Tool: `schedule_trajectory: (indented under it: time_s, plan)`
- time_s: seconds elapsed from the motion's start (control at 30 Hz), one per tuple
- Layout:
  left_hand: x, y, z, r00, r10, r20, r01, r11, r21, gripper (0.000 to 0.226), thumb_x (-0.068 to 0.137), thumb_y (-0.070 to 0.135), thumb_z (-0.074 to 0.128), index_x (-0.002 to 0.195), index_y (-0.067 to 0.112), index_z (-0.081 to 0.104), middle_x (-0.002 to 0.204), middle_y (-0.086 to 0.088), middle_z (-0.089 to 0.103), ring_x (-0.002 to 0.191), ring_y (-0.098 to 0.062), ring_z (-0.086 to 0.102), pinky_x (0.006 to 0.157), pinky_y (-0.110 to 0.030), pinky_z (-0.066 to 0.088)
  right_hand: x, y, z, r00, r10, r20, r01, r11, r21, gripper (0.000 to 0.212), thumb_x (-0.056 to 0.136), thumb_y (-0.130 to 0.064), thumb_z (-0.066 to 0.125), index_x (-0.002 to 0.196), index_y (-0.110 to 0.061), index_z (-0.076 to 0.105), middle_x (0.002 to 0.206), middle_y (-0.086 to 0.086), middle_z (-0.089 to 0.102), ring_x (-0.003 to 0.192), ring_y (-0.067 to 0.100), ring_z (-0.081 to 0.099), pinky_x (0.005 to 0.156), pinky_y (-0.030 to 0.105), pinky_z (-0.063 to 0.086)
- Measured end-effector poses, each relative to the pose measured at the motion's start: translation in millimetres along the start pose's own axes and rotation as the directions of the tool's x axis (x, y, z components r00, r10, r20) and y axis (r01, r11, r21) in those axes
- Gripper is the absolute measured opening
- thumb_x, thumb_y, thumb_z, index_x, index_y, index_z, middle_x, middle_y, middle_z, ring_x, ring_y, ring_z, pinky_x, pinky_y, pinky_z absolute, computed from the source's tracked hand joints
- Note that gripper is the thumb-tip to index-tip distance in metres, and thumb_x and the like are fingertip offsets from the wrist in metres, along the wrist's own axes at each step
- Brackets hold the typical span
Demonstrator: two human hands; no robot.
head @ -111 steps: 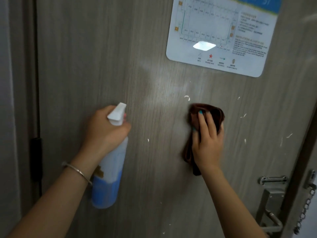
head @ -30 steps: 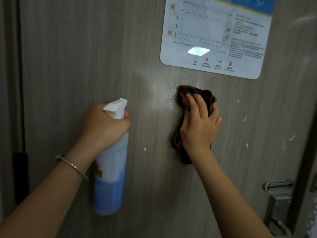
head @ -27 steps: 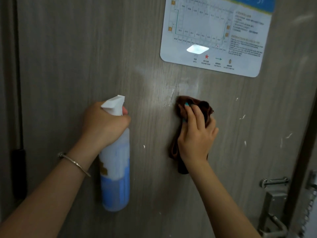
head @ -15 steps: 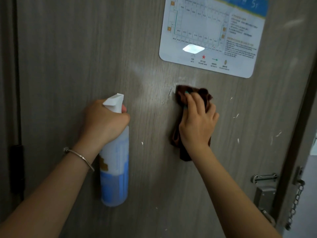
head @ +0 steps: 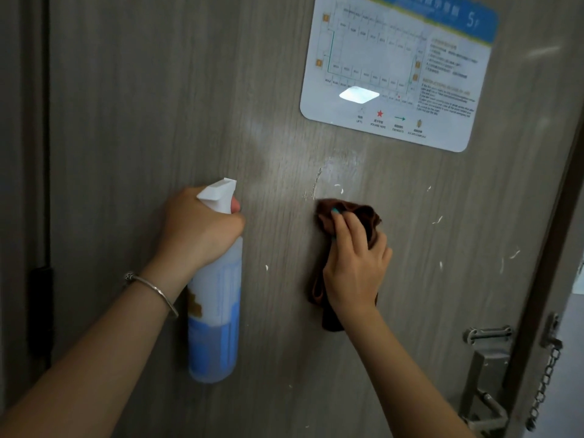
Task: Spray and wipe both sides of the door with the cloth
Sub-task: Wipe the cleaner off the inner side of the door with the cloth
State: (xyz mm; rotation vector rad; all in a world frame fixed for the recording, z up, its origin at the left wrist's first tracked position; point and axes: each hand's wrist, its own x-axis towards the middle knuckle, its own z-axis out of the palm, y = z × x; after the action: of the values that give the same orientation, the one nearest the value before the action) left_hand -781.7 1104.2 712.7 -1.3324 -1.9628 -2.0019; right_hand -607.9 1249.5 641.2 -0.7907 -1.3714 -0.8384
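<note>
Brown cloth (head: 363,216), bunched up, lies flat against the grey wood-grain door (head: 142,121) at centre frame, pressed there by the right hand (head: 354,267), whose fingers are laid close together over it. White smears and flecks dot the door around and above the cloth. At centre left, the left hand (head: 199,229) is wrapped around the neck of a spray bottle (head: 215,305), nozzle aimed right, blue liquid filling its lower part. A silver bangle (head: 151,290) circles that wrist. A floor-plan sign (head: 398,67) sits upper right; a metal handle (head: 486,390) and chain (head: 543,384) show lower right.
</note>
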Motion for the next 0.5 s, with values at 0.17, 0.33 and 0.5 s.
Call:
schedule_trajectory:
  time_s: [0.17,0.33,0.5]
  plan:
    - [-0.7,-1.0,-0.5,1.000,0.025,0.015,-0.025,1.000,0.019,0.009,0.079,0.007,0.067,0.079,0.016,0.071,0.079,0.001,0.069,0.071,-0.005,0.061,0.058,-0.018,0.042,51.7,1.0,7.6,0.993,0.113,0.022,-0.113,0.994,0.011,0.043,0.087,-0.004,0.056,0.128,-0.015,0.064,0.127,0.002,0.063,0.099,0.045,0.057,0.071,0.044,0.042]
    - [-1.7,-0.2,1.0,1.000,0.010,0.000,-0.010,1.000,0.012,0.009,0.078,0.007,0.066,0.080,0.014,0.071,0.080,0.000,0.070,0.069,-0.005,0.060,0.058,-0.018,0.042,16.0,0.1,2.0,0.998,0.054,0.024,-0.054,0.998,0.025,0.043,0.087,-0.003,0.054,0.128,-0.012,0.064,0.128,0.004,0.063,0.096,0.044,0.056,0.068,0.044,0.044]
    - [-2.6,1.0,-0.3,1.000,0.009,0.021,-0.009,1.000,0.011,0.010,0.078,0.006,0.066,0.081,0.014,0.072,0.083,-0.003,0.071,0.071,-0.007,0.061,0.058,-0.019,0.042,22.1,4.6,-0.6,0.995,0.055,0.081,-0.056,0.998,0.014,0.046,0.087,-0.007,0.048,0.130,-0.014,0.063,0.129,0.002,0.063,0.099,0.046,0.056,0.070,0.044,0.044]
